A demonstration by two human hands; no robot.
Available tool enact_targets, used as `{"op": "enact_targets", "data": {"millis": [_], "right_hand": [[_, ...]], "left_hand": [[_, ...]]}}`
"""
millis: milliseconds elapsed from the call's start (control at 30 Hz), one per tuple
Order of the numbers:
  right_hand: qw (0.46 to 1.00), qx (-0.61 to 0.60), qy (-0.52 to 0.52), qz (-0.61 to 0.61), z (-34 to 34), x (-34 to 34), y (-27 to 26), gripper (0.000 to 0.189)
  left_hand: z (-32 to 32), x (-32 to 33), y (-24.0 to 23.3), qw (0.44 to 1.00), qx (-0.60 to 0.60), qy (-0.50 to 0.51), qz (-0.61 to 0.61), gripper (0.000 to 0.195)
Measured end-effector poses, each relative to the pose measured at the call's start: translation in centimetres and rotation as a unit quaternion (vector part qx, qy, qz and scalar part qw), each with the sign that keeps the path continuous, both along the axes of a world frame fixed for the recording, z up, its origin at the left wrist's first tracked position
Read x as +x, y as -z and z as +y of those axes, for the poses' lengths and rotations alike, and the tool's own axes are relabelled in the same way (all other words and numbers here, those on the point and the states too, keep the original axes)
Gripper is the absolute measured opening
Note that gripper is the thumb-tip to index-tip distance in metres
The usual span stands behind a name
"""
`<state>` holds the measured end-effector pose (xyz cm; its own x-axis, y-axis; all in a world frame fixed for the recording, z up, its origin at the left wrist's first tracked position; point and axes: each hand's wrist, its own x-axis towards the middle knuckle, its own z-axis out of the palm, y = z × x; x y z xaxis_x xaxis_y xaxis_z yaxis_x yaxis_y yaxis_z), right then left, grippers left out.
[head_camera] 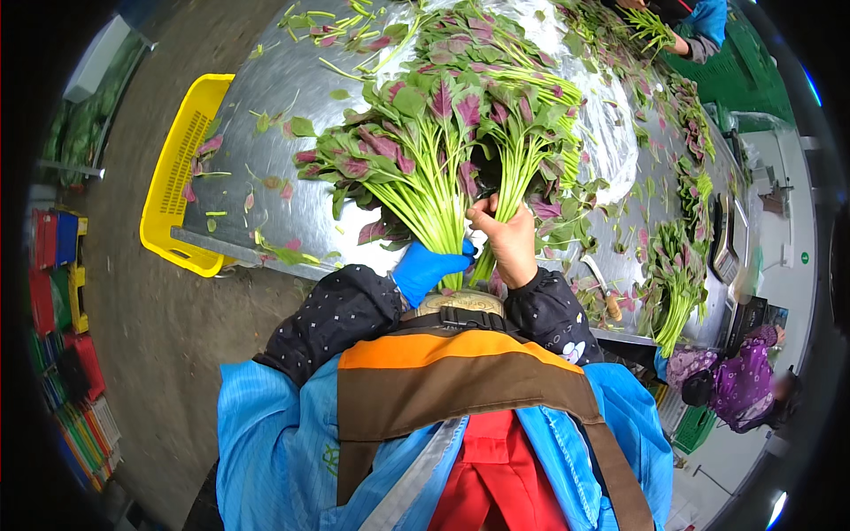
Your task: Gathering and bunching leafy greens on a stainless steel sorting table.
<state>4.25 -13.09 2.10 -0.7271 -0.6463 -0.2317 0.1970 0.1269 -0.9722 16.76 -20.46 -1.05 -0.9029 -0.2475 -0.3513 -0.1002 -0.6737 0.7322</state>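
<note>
My left hand (pixel 431 269), in a blue glove, is closed around the stems of a large bunch of red-and-green amaranth (pixel 425 179), its leaves fanned away from me. Beside it my bare right hand (pixel 508 239) grips a smaller amaranth bunch (pixel 518 156) by its pale stems. The two bunches touch along their leaves. Beyond them more amaranth (pixel 478 40) lies piled on the metal table (pixel 265 86), partly over clear plastic film (pixel 607 126). A curved knife with a wooden handle (pixel 612 306) rests to the right of my right sleeve.
A yellow plastic crate (pixel 176 166) stands against the table's left edge. Loose leaves and stem pieces lie scattered on the metal. More bunches (pixel 680 272) line the right side, near a scale (pixel 725 245). A co-worker's hands hold greens at the upper right; another person (pixel 737 385) is at the lower right.
</note>
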Motion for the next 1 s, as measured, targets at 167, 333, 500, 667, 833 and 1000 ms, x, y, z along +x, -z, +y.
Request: {"op": "enact_targets", "data": {"millis": [167,333,500,667,833,1000], "right_hand": [[0.989,-0.041,-0.040,-0.134,1.2,0.0,-1.3,0.017],[0.978,-0.028,-0.059,-0.196,4.7,-1.7,-1.5,0.018],[0.956,0.108,0.074,0.262,6.1,-5.2,-1.4,0.012],[0.987,0.064,0.080,0.127,4.3,-2.9,-1.3,0.011],[0.982,0.050,-0.182,-0.006,1.1,1.4,1.3,0.035],[0.955,0.116,-0.244,0.125,1.0,0.9,1.1,0.041]], "left_hand": [[-0.3,0.0,-1.1,0.999,0.037,0.013,-0.021,0.028],[-0.4,0.0,-0.3,0.998,0.055,0.022,-0.032,0.027],[-0.4,-0.2,0.4,0.997,0.026,0.065,-0.036,0.028],[0.1,-0.1,0.7,0.999,0.031,0.010,-0.009,0.029],[-0.1,0.1,0.4,1.000,0.004,0.000,-0.027,0.035],[-0.1,0.0,0.5,0.999,0.024,0.012,-0.017,0.040]]}}
